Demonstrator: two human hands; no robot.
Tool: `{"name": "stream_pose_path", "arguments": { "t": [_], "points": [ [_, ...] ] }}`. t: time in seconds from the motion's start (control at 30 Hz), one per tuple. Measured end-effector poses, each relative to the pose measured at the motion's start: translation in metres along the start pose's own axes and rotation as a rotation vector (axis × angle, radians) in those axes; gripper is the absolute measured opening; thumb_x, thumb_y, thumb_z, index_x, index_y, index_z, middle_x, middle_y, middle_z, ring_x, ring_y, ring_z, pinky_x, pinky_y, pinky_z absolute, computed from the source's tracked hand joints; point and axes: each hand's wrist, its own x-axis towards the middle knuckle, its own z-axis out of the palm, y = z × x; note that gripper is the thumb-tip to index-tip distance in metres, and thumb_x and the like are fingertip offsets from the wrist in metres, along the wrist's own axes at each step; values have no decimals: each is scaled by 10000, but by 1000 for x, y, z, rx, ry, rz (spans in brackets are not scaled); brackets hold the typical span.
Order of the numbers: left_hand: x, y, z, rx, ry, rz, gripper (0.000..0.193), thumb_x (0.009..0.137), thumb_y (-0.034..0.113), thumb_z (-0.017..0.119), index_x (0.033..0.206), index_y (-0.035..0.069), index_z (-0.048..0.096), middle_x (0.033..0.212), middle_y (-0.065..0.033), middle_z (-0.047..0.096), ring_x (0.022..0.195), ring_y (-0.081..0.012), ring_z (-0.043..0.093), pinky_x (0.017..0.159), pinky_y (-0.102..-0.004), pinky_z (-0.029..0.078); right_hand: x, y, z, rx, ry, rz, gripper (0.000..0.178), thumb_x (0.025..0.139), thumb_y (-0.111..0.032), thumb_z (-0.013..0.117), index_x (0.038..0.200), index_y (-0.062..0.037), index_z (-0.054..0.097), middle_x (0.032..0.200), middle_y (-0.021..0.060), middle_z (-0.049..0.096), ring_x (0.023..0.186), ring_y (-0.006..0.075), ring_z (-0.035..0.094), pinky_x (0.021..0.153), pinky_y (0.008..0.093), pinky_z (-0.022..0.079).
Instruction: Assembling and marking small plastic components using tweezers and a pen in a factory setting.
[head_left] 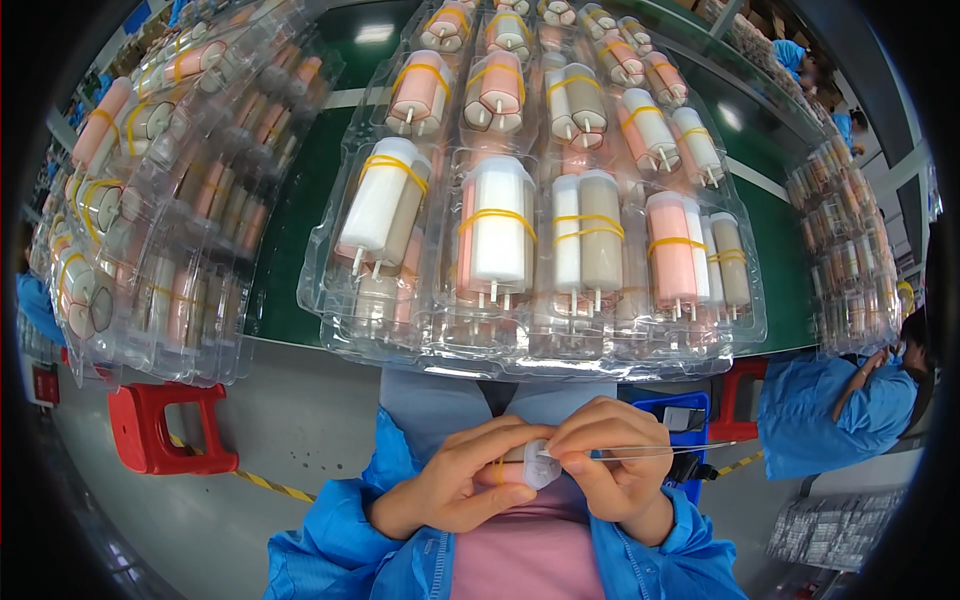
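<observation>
Left hand (460,487) has a yellow-banded tube bundle (511,473), right hand (622,462) pinches a thin tool (695,446) (tweezers, looks like) by the bundle's translucent end (541,466). Clear trays (530,367) of similar bundles (500,240) crowd the table (287,285).

Head view, from the left of two side-by-side fisheye cameras worn on the person's head. The lens faces downward and forward, upright. The left hand (460,485) and right hand (622,465) lie in the near field, at close range; the counter (283,285) extends beyond toward the far side. Floor (300,385) shows below; straight edges bow toward the dark rim.
</observation>
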Motion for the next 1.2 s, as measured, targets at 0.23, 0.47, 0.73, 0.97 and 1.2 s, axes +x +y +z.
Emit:
{"name": "stream_pose_path", "arguments": {
  "t": [0.23, 0.47, 0.73, 0.97, 1.2],
  "points": [
    [1, -8, 0, 4, 49, 28, 540, 776, 205, 673, 1185, -108, 513, 957, -169, 580, 818, -222, 567, 701, -306, 435, 2, 0, 1, -1, 16, 6, 80, 734, -16, 685, 806, -5, 652, 761, 121, 655, 624, 220, 620, 557, 288, 489],
    [-3, -10, -3, -133, -8, 1, 549, 808, 189, 680, 1252, -74, 493, 1101, -179, 582, 940, -245, 576, 808, -314, 436, 0, 3, 0, 115, 45, -10, 112, 749, -14, 675, 852, 22, 650, 771, 146, 659, 640, 207, 629, 561, 275, 497],
    [-3, -8, -2, -150, -3, -30, 556, 813, 213, 686, 1254, -67, 496, 1093, -172, 587, 927, -239, 576, 797, -308, 433, 1, 1, 1, 62, 27, -5, 99, 731, -13, 686, 822, 10, 655, 769, 130, 660, 639, 219, 629, 560, 286, 495],
    [-2, -6, -1, -110, -5, -17, 539, 809, 197, 688, 1238, -72, 502, 1064, -173, 595, 911, -246, 587, 783, -312, 443, 4, -2, -4, 25, -34, -2, 96, 712, -2, 690, 801, -1, 654, 766, 123, 654, 631, 239, 620, 560, 299, 490],
    [1, -3, -3, -29, -24, -19, 527, 797, 158, 689, 1233, -71, 502, 1070, -180, 593, 928, -258, 590, 798, -318, 445, 9, -7, -6, -78, -104, -43, 116, 699, -6, 701, 807, -6, 659, 775, 125, 650, 628, 246, 614, 556, 305, 488]
  ]
}}
